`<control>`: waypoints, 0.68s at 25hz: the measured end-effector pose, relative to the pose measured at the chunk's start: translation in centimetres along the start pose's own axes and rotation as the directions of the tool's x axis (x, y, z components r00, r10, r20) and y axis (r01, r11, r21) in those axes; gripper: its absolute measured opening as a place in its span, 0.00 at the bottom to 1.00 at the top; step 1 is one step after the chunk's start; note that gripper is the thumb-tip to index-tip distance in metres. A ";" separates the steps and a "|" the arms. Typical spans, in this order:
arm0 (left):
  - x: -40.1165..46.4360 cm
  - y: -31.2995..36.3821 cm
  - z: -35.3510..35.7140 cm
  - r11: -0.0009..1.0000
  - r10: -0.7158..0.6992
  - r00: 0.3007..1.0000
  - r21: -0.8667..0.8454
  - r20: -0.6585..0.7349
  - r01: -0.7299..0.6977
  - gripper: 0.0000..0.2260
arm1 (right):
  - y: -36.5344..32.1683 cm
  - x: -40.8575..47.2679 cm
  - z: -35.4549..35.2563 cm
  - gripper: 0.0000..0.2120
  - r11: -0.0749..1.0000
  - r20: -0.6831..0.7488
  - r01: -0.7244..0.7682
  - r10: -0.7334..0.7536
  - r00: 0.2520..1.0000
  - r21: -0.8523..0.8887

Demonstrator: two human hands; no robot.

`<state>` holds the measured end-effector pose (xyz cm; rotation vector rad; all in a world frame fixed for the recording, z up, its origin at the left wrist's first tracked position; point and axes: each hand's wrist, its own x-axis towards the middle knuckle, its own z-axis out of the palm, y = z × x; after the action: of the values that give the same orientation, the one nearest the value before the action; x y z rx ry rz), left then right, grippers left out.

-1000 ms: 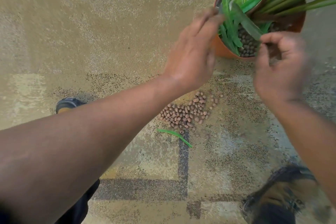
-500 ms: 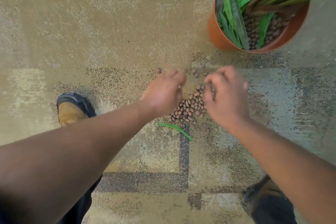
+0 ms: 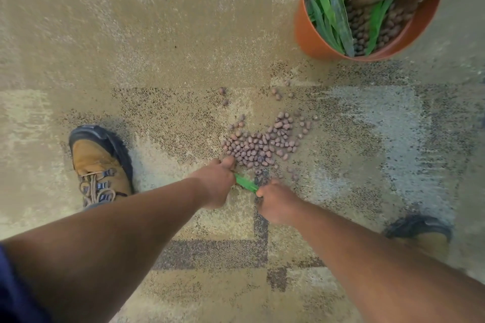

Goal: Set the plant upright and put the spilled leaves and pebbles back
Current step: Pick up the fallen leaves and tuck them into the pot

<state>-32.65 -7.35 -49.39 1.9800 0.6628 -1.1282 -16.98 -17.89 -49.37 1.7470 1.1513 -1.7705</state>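
Observation:
The orange pot (image 3: 309, 34) stands upright at the top right, with green leaves (image 3: 330, 2) and brown pebbles inside it. A pile of spilled pebbles (image 3: 262, 144) lies on the carpet at the centre, with a few strays beyond it. Just below the pile lies one green leaf (image 3: 246, 183), stretched between my two hands. My left hand (image 3: 217, 183) is curled over the leaf's left end and touches the pile's near edge; its fingers are hidden. My right hand (image 3: 275, 202) is closed with its thumb on the leaf's right end.
My left boot (image 3: 99, 165), tan with a dark toe, stands on the carpet left of the pile. The other boot (image 3: 420, 231) is at the lower right. The patterned carpet (image 3: 157, 34) covers the whole floor in view.
Both hands came down from the pot to the pebble pile, then drew back a little onto the green leaf. The pot has shifted toward the upper right of the view.

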 end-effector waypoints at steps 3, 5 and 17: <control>-0.1 -0.4 -0.3 0.990 0.087 0.996 0.110 0.033 -0.090 0.24 | 0.3 0.0 0.2 0.16 0.999 -0.007 0.004 -0.004 1.000 -0.043; -0.2 -0.8 -0.5 0.970 0.138 0.988 0.191 0.069 -0.149 0.23 | 0.4 -0.1 0.3 0.18 0.997 -0.005 0.014 -0.015 1.000 -0.070; -1.6 -2.1 -2.0 0.932 0.300 0.954 0.217 -0.017 -0.289 0.27 | -1.8 -1.8 -0.9 0.04 0.980 -0.169 0.153 -0.174 0.970 -0.130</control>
<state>-33.94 -4.60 -48.10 2.2063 0.2615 -1.0001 -17.51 -16.62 -47.03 1.8169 1.4823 -1.6243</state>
